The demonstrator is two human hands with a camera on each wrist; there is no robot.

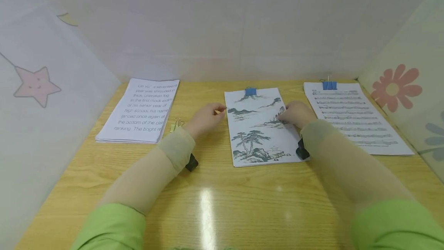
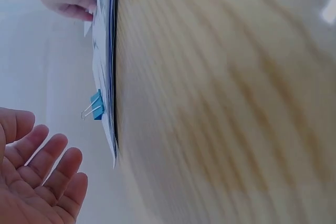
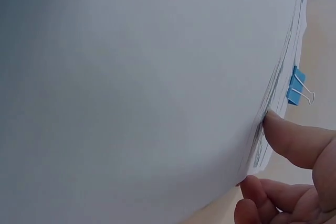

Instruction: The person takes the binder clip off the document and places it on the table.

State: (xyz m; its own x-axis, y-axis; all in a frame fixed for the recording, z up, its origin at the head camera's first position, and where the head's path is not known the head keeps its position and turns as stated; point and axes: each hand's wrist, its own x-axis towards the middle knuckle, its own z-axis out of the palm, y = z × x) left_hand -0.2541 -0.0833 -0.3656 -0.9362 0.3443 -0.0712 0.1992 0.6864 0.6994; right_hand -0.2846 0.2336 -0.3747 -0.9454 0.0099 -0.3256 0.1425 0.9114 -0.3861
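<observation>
1 stack of landscape pictures (image 1: pixel 254 120) is between the fingers of the right hand (image 1: pixel 297 114) and left hand (image 1: pixel 207 118). Right fingers grasp the stack's right edge, thumb on the printed face. Left fingers are released, beside the left edge. 1 blue clip (image 1: pixel 251 91) grips the far edge, beyond the fingers. Text sheets (image 1: pixel 138 113) lie left of the left fingers; music sheets (image 1: pixel 350 115), right of the right fingers.

1. Sheet music (image 1: pixel 350 120) — notes too small to read; lower-left part behind right forearm (image 1: pixel 357 169).
2. Yellow clip (image 1: pixel 172 128) — partly hidden behind left wrist (image 1: pixel 178 144).
3. Left hand (image 2: pixel 39 179) cut off by its wrist view's edge.
</observation>
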